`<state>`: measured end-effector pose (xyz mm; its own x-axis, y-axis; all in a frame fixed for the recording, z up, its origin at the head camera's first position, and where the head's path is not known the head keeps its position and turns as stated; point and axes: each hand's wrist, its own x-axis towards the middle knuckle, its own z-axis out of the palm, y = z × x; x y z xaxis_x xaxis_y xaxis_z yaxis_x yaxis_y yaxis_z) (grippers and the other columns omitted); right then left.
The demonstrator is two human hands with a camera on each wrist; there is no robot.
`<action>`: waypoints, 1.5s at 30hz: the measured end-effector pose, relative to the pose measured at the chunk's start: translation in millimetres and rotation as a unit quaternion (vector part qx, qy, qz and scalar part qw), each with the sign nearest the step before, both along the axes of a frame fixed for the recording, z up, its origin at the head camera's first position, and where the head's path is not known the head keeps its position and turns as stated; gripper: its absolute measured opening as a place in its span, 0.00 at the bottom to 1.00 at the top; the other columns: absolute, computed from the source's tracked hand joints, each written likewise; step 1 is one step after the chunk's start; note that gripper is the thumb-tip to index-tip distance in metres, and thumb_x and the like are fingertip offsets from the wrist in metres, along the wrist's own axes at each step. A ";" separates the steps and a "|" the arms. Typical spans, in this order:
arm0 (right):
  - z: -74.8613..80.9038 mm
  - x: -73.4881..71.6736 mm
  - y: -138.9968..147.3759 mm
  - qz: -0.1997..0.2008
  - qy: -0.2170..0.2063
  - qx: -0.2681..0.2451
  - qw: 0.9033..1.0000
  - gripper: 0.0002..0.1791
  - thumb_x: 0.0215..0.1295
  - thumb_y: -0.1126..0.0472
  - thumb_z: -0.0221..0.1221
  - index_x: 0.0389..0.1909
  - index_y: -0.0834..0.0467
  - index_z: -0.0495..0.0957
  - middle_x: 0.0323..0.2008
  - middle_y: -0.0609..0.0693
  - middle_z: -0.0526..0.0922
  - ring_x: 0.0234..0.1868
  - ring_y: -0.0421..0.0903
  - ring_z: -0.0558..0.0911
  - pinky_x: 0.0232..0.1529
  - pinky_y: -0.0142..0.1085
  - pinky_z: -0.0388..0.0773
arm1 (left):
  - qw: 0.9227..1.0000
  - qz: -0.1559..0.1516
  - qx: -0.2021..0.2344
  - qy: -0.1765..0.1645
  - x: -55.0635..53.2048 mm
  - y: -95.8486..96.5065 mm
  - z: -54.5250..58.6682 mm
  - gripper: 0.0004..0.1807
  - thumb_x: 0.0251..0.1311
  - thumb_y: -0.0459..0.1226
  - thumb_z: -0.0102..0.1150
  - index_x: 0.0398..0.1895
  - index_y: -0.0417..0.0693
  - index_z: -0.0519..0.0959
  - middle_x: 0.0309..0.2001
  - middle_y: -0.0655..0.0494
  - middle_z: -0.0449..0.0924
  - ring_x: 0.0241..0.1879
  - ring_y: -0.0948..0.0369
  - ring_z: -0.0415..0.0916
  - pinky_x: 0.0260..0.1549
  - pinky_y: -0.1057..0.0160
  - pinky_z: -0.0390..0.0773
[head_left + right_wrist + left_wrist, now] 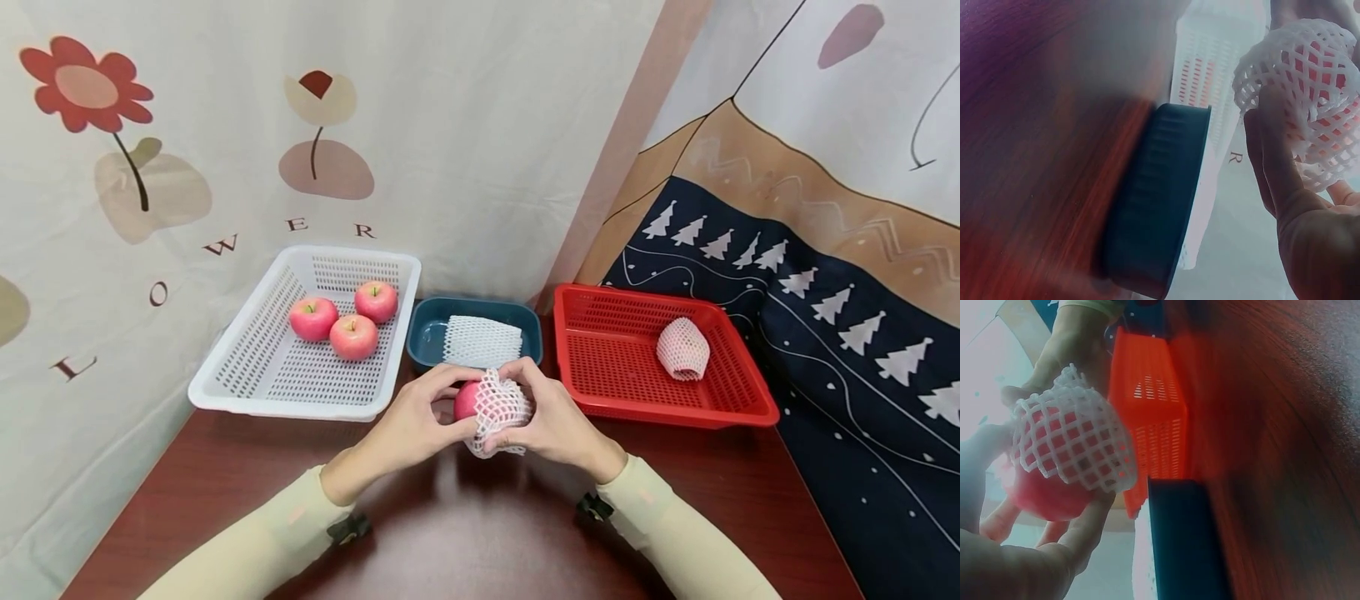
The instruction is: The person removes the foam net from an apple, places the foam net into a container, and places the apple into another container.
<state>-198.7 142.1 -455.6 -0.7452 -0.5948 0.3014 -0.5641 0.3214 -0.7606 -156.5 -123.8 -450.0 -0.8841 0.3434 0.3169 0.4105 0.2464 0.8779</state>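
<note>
Between both hands, over the table's middle, is an apple (pixel 465 401) partly covered by a white foam net sleeve (pixel 501 408). The left hand (pixel 414 421) grips the apple's bare red side, thumb in front and fingers behind. From the other side the right hand (pixel 558 421) holds the netted part, its thumb pressed on the mesh. In the left wrist view the net (pixel 1072 437) covers most of the apple (pixel 1050 495), leaving a red end bare near the left fingers. The right wrist view shows the right fingers (pixel 1279 144) against the mesh (pixel 1310 81).
A white basket (pixel 225 398) with three apples (pixel 354 337) stands at the left. Behind the hands is a dark teal tray (pixel 427 333) holding flat white foam nets (pixel 482 341). At the right, a red basket (pixel 600 354) contains a netted apple (pixel 683 349). A printed curtain (pixel 465 150) hangs behind.
</note>
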 end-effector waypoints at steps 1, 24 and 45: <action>-0.4 -0.1 0.5 -0.001 -0.003 -0.001 1.000 0.49 0.51 0.49 0.93 0.69 0.48 0.73 0.60 0.50 0.90 0.55 0.43 0.89 0.56 0.33 0.91 | 1.000 -0.001 0.003 -0.004 -0.4 0.2 0.5 0.32 0.66 0.31 0.83 0.74 0.46 0.85 0.67 0.45 0.87 0.57 0.51 0.93 0.56 0.57 0.96; 10.9 -2.7 16.5 -0.044 -0.012 0.018 0.999 0.28 0.69 0.52 0.83 0.67 0.45 0.85 0.60 0.46 0.93 0.53 0.45 0.89 0.56 0.35 0.92 | 0.998 0.053 0.012 -0.013 -6.0 -4.1 4.1 0.33 0.62 0.35 0.86 0.72 0.47 0.87 0.62 0.44 0.87 0.51 0.52 0.95 0.51 0.67 0.94; 23.2 -5.0 20.4 -0.040 0.025 0.036 0.998 0.15 0.75 0.56 0.79 0.57 0.46 0.89 0.51 0.45 0.96 0.46 0.41 0.91 0.50 0.33 0.94 | 0.998 0.066 0.004 -0.011 -4.4 -16.8 5.2 0.30 0.66 0.42 0.86 0.70 0.57 0.87 0.64 0.51 0.92 0.47 0.59 0.93 0.51 0.66 0.94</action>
<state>-203.7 162.5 -432.4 -0.7759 -0.5556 0.2989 -0.5719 0.4192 -0.7052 -161.0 -140.5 -444.8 -0.9285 0.2209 0.2985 0.3549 0.2910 0.8885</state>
